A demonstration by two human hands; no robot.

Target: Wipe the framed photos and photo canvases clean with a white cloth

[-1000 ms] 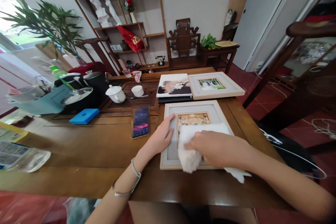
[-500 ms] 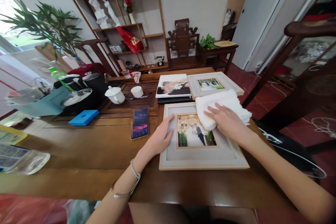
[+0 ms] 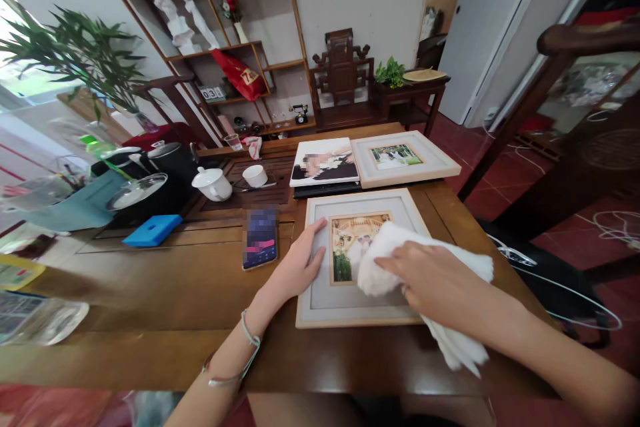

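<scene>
While the white cloth (image 3: pixel 385 263) is grasped under the curled fingers of the right hand (image 3: pixel 430 273), the index finger is extended forward, presumably so that pressure can be directed near its edge. The right part of the photograph (image 3: pixel 344 240) is covered by the cloth, whose loose folds are draped rightward. The left hand (image 3: pixel 301 261) is opened along the left border of the framed picture (image 3: pixel 320 301), thumb spread inward, apparently so that sliding is prevented; its firmness cannot be told. The framed picture is laid face up near the front of the wooden table (image 3: pixel 170 310), within both hands' reach. Beyond it, a photo panel (image 3: pixel 325 161) and a second framed picture (image 3: pixel 434 159) are set side by side; leftward, a phone (image 3: pixel 261 237) is placed, seemingly kept apart from the cloth.
</scene>
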